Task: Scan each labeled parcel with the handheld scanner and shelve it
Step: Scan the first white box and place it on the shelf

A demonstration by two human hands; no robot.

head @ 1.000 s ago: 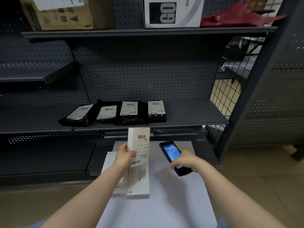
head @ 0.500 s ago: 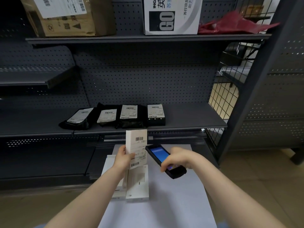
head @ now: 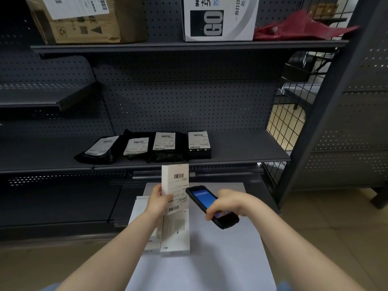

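Observation:
My left hand (head: 158, 199) holds a white labelled box (head: 175, 181) upright, its barcode label facing me. My right hand (head: 227, 203) grips a black handheld scanner (head: 206, 203) with a lit blue screen; its top end almost touches the box's right edge. Two more white boxes (head: 175, 234) lie flat on the white table (head: 220, 259) under my left hand. Several black labelled parcels (head: 163, 147) lie in a row on the middle shelf (head: 241, 152).
The top shelf holds a brown carton (head: 84, 19), a white "GO" box (head: 218, 17) and a red bag (head: 298, 28). A wire mesh panel (head: 287, 127) and a grey upright post (head: 327, 106) stand at the right. The middle shelf has bare space right of the parcels.
The scanner has moved left and tilted its top toward the box's label. The box has dropped slightly and stays in my left hand.

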